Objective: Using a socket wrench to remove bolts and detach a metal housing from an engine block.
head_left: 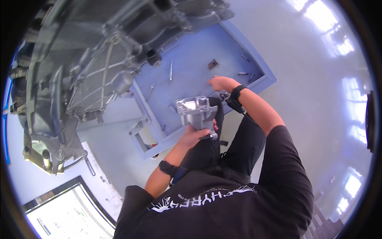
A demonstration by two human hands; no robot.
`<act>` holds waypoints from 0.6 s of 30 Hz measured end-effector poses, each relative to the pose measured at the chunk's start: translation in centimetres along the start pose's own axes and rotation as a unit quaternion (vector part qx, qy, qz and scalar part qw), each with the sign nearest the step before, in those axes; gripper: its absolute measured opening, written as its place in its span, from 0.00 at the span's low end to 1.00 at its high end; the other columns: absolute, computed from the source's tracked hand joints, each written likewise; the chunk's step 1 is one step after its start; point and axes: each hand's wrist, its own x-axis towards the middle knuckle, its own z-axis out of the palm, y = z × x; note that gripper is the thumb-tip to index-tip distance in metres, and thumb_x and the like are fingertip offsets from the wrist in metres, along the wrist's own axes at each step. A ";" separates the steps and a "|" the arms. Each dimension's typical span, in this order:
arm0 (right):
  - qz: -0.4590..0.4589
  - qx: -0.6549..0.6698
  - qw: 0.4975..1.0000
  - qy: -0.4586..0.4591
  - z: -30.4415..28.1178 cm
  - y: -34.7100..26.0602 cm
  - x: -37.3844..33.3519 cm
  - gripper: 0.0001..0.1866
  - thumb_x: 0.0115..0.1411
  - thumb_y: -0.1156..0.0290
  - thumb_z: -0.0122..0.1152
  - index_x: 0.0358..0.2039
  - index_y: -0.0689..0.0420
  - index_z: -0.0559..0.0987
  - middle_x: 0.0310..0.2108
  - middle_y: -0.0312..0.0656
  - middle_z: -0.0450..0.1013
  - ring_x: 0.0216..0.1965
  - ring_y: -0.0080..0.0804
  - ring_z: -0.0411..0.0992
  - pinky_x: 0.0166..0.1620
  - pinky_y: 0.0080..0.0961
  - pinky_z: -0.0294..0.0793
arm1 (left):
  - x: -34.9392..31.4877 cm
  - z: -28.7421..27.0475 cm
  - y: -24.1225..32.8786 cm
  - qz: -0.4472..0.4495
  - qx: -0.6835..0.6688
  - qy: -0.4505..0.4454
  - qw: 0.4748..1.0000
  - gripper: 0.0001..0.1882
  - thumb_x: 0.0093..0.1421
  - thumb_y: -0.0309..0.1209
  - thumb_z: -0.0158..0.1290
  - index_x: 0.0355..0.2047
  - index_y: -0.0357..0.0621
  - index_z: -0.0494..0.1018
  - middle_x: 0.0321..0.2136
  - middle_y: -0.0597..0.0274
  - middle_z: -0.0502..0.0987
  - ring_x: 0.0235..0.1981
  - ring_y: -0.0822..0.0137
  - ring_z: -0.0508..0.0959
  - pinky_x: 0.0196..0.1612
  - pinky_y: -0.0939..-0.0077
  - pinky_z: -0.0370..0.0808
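Observation:
My left hand [197,134] is closed round the lower part of a silver cast metal housing [195,113], holding it above the near edge of the blue-grey tray [187,59]. The housing's open, squared end faces upward. Over the tray's right part reaches my right hand [223,83], with a finger stretched out and nothing visible in it; its other fingers are partly hidden. A small brown metal piece [213,64] lies just beyond that hand. Several small bolts or pins [243,73] rest near the tray's right corner.
A large grey gearbox casing [99,67] fills the upper left, overhanging the tray. Two slim spanner-like tools [171,71] lie in the tray. The tray's raised rim [254,51] borders the right side. A bright framed panel [71,211] stands at the lower left.

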 end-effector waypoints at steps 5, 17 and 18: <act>0.086 -0.043 0.995 0.003 0.1 -2.2 2.5 0.17 0.46 0.76 0.50 0.37 0.57 0.82 0.39 0.55 0.77 0.44 0.49 0.76 0.46 0.41 0.76 | -0.7 0.6 -0.4 0.024 0.044 0.014 0.999 0.30 0.55 0.19 0.56 0.59 0.38 0.62 0.47 0.56 0.73 0.49 0.60 0.76 0.53 0.65 0.73; -0.074 -0.015 0.997 0.001 3.5 6.0 -1.1 0.13 0.48 0.71 0.56 0.34 0.60 0.82 0.35 0.54 0.78 0.35 0.54 0.76 0.41 0.43 0.75 | -0.2 0.2 1.9 0.190 0.160 -0.063 0.967 0.31 0.60 0.33 0.57 0.61 0.41 0.60 0.56 0.54 0.67 0.56 0.64 0.70 0.59 0.65 0.68; -0.042 0.006 0.999 0.001 3.5 5.7 -1.6 0.13 0.49 0.71 0.55 0.34 0.60 0.82 0.35 0.54 0.78 0.35 0.54 0.76 0.41 0.43 0.75 | -0.4 1.7 3.5 0.172 0.115 -0.039 0.978 0.30 0.60 0.32 0.56 0.61 0.41 0.60 0.55 0.54 0.67 0.56 0.63 0.70 0.59 0.65 0.68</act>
